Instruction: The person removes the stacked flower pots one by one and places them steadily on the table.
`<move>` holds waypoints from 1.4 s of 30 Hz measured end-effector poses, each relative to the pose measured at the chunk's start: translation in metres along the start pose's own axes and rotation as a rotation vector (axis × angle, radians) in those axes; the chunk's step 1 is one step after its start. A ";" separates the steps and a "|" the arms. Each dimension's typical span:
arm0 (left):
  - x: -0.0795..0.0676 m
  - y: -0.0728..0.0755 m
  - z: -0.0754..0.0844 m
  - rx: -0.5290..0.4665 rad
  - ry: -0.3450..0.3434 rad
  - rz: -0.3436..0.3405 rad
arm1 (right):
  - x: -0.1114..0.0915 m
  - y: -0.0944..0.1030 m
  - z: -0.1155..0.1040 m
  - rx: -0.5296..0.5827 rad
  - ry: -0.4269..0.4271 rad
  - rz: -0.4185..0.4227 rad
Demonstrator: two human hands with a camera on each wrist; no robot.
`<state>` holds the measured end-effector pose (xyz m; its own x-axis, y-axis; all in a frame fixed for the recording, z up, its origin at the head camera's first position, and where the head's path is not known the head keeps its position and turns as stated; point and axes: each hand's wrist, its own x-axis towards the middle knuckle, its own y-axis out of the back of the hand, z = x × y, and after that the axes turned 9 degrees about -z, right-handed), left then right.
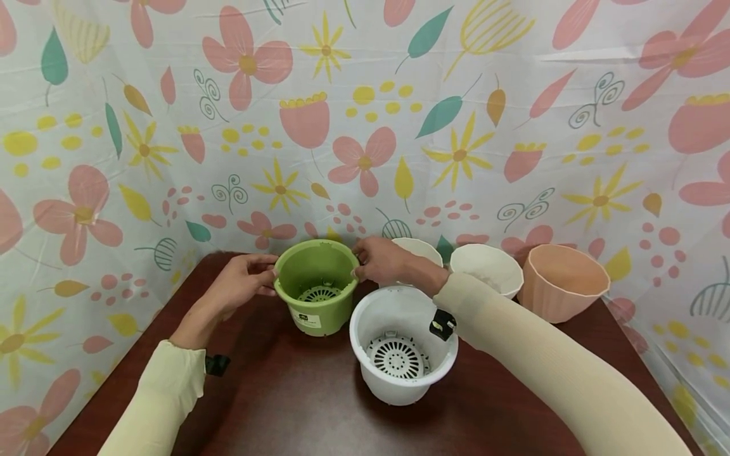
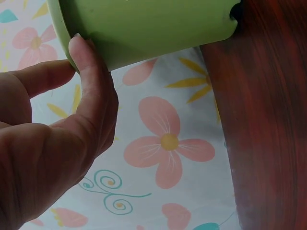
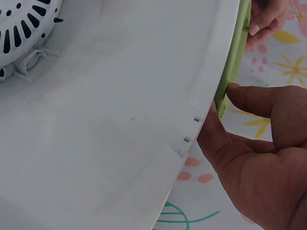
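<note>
A green plastic flower pot [image 1: 333, 316] with a slotted bottom and a small label stands at the back left of the table. On its left, my left hand [image 1: 239, 282] pinches the rim between thumb and fingers; the left wrist view shows this left hand [image 2: 72, 115] gripping the edge. Across the pot, my right hand [image 1: 388, 261] pinches the opposite side of the rim. A white pot [image 1: 393, 392] of the same shape sits in front, under my right forearm. In the right wrist view that white pot [image 3: 120, 143] hides much of the green rim [image 3: 232, 62].
Behind my right arm stand two white fluted pots, one [image 1: 419, 248] partly covered by the hand and another [image 1: 485, 259] beside it. A peach fluted pot [image 1: 553, 297] is at the right. A floral sheet [image 1: 365, 126] hangs behind the dark wooden table [image 1: 285, 392].
</note>
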<state>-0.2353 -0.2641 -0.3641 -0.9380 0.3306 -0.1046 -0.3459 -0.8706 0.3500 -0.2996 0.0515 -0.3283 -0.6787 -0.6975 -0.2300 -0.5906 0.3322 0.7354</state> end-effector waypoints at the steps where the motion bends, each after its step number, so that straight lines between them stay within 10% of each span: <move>1: 0.000 0.000 0.000 -0.002 0.001 0.000 | 0.000 0.000 0.000 0.010 0.005 0.000; 17: -0.002 0.001 0.005 0.023 -0.030 0.074 | -0.009 0.005 -0.003 0.242 0.055 -0.010; 42: -0.009 0.002 0.006 0.040 -0.041 0.113 | -0.016 0.007 0.002 0.259 0.047 0.026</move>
<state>-0.2279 -0.2670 -0.3571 -0.9688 0.2468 -0.0246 -0.2362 -0.8880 0.3944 -0.2936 0.0667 -0.3210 -0.6776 -0.7133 -0.1790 -0.6696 0.4977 0.5513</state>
